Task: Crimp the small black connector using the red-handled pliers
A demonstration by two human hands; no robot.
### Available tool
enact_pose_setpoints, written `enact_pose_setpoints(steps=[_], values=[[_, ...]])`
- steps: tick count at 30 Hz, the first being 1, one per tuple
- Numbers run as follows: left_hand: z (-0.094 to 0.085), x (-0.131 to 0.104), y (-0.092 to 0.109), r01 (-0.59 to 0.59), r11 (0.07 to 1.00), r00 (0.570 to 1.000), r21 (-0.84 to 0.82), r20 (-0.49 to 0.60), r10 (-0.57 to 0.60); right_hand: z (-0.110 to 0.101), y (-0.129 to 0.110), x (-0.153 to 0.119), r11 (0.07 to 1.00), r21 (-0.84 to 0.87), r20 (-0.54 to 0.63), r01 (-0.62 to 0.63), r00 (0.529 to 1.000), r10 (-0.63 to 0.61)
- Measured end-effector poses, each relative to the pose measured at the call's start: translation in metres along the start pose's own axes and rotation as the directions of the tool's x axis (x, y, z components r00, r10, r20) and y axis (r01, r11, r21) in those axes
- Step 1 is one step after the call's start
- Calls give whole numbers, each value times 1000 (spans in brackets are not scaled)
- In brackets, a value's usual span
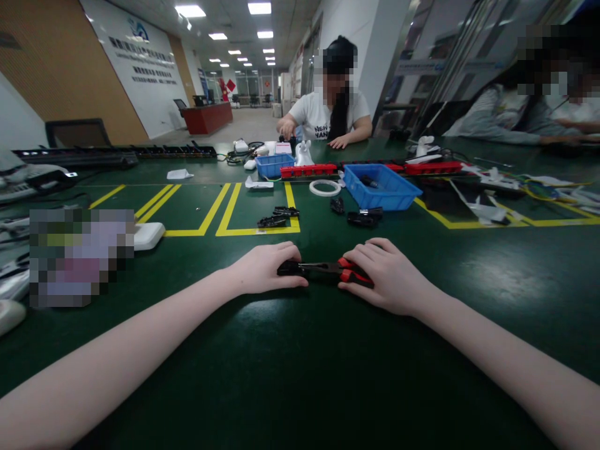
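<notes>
My right hand (387,275) is closed round the red and black handles of a pair of pliers (345,270). The long metal jaws point left and meet a small black plastic part (287,268). My left hand (262,269) pinches that part between thumb and fingers, which partly hide it. Whether the jaws grip the part or only touch it, I cannot tell. Beyond my hands lie several similar black parts (272,221), and more black parts (364,217) rest beside a blue bin (382,187).
On the dark green table (300,387) are yellow tape outlines, a roll of white tape (325,188), a smaller blue bin (275,165) and red strips (309,170). A white box (149,236) lies at left. A person (332,112) sits across the table; others sit at far right.
</notes>
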State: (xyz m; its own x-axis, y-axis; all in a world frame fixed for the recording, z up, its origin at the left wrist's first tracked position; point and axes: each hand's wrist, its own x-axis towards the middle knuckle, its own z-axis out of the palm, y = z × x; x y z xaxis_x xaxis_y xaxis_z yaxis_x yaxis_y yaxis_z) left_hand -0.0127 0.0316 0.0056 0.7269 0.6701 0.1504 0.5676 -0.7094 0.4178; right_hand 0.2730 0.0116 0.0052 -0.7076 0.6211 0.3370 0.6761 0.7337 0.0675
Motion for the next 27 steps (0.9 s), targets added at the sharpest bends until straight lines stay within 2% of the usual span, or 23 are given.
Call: enact_pose_setpoints(steps=[6, 14, 27], values=[[-1, 0, 1, 30, 999, 999, 12, 24, -31, -1, 0, -1, 999, -31, -37, 31, 999, -33], [-2, -2, -2, -37, 999, 998, 4, 41, 37, -2, -2, -2, 989, -132, -82, 64, 994, -75], [1, -1, -1, -84, 996, 996, 7, 13, 84, -3, -2, -1, 989, -107, -52, 102, 993, -108]])
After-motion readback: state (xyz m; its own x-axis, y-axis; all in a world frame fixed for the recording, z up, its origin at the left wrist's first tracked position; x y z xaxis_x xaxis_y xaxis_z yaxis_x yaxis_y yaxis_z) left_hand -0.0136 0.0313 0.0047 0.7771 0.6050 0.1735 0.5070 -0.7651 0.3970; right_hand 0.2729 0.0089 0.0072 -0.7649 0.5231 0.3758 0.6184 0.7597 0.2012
